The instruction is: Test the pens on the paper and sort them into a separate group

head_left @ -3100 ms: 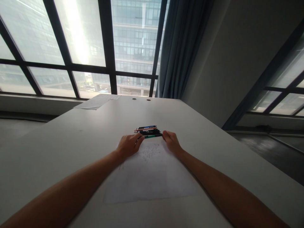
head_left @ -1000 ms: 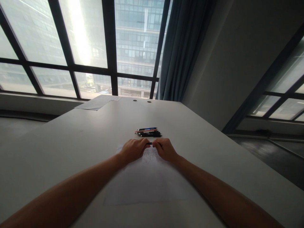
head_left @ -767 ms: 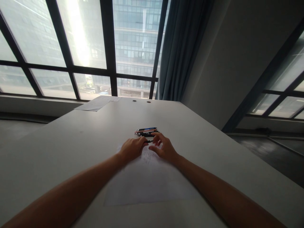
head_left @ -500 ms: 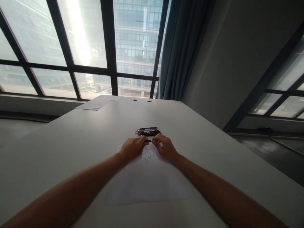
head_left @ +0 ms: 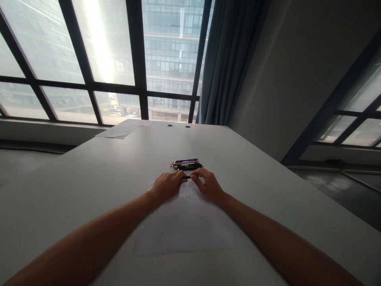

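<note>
Between my two hands a dark pen [head_left: 187, 177] lies roughly level, its middle showing. My left hand [head_left: 168, 184] is closed on its left part, fingers wrapped over it. At the other end, the thumb and fingertips of my right hand [head_left: 206, 183] pinch the pen; the tip itself is hidden. Both hands are over the upper part of a white sheet of paper [head_left: 187, 230], which bears small dark scribbles. Just beyond my fingers several pens [head_left: 187, 164] lie side by side, mostly black, with a blue one and a reddish one among them.
The white table [head_left: 253, 178] stretches away toward large windows. More papers [head_left: 119, 129] lie at its far left corner, and two round dark fittings [head_left: 187, 126] sit near the far edge. A blue curtain [head_left: 218, 67] hangs behind the table.
The view has shifted very slightly. Both hands keep their hold on the pen, with hardly any visible movement.
</note>
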Demonstrator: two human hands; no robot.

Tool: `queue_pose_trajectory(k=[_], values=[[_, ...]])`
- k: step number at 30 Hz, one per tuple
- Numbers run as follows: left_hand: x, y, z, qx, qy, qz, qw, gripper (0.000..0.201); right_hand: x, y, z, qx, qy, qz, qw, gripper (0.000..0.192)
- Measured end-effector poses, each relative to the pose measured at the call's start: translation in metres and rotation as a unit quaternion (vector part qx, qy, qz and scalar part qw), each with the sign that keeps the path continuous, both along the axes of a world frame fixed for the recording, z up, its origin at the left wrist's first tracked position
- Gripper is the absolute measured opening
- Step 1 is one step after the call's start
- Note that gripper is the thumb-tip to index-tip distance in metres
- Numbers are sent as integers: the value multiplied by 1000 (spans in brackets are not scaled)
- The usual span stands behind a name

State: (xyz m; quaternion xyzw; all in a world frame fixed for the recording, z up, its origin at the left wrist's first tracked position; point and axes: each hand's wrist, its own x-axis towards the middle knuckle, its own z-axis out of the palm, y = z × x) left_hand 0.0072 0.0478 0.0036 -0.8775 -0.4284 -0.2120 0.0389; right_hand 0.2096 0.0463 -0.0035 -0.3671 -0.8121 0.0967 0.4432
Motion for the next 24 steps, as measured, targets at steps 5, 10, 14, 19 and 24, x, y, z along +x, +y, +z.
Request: queue_pose_trajectory(k=[5, 10, 14, 19, 24], values=[[0, 1, -2, 4, -2, -7, 1000, 27, 0, 0, 0, -1, 9, 6, 1000, 11], [0, 1, -1, -2, 3, -4, 1000, 26, -1, -1, 1, -26, 4, -11, 1000, 8], [0, 0, -1, -4, 4, -8, 1000, 26, -1, -2, 1, -5, 18, -2, 1000, 11], [0, 0, -1, -1, 7, -1, 1000, 26, -1, -1, 0, -23, 19, -18, 999, 9], [0, 2, -2, 3, 4, -14, 1000, 24, -2, -3, 3, 5, 29, 4, 1000, 5]])
